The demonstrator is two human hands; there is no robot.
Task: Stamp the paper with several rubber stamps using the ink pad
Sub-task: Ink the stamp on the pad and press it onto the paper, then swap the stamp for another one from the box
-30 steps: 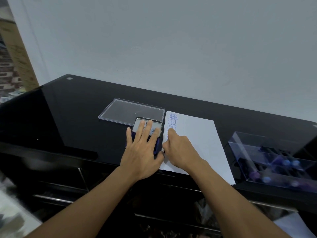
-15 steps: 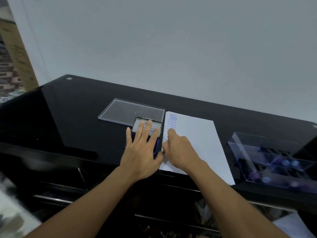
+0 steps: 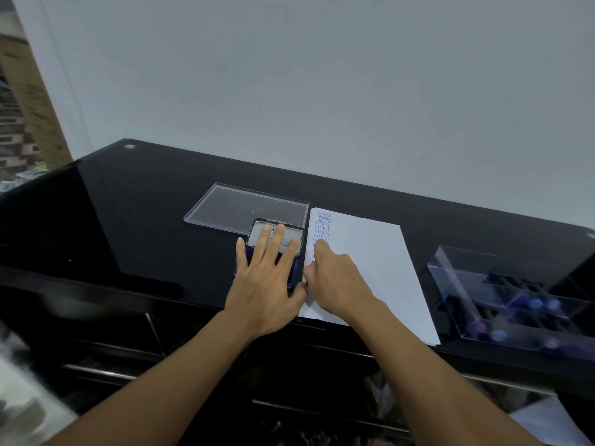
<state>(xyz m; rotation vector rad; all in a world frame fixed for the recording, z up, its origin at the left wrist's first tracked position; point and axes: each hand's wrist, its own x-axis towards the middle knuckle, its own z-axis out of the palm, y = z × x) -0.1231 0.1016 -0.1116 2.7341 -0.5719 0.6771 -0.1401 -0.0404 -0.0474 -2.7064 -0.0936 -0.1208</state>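
While the left hand lies flat, fingers straight, on the dark blue tin ink pad, we log the white paper sheet just right of it: one column of prints at its far-left edge, rest blank. Right hand curled on that column; whether it grips a stamp, we cannot tell.

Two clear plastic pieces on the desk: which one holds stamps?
The box right of the paper: deep, with stamps inside. The other is a flat lid behind the ink pad.
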